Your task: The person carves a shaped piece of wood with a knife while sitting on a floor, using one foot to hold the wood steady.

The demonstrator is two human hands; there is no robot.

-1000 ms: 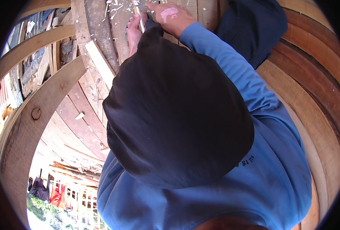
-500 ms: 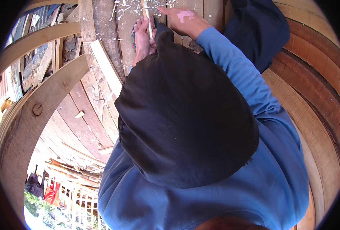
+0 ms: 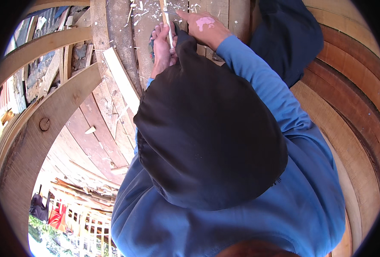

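Whittling seems in hand, the left hand (image 3: pixel 161 47) gripping a pale stick (image 3: pixel 167 20) above the floor (image 3: pixel 143 38), the right hand (image 3: pixel 207 29) closed on a knife (image 3: pixel 173 13); the next stroke likely needs the stick steady.

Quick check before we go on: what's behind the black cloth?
Past the top left of the black cloth, the left hand holds the stick; a pale plank reaches the cloth's left side. Most of the left arm and anything else behind is covered.

L hand (image 3: pixel 161 49) grips thin wood stick (image 3: pixel 166 18) approx. 12 o'clock; R hand (image 3: pixel 207 27) just beside; pale board (image 3: pixel 121 79) approx. 10 o'clock.
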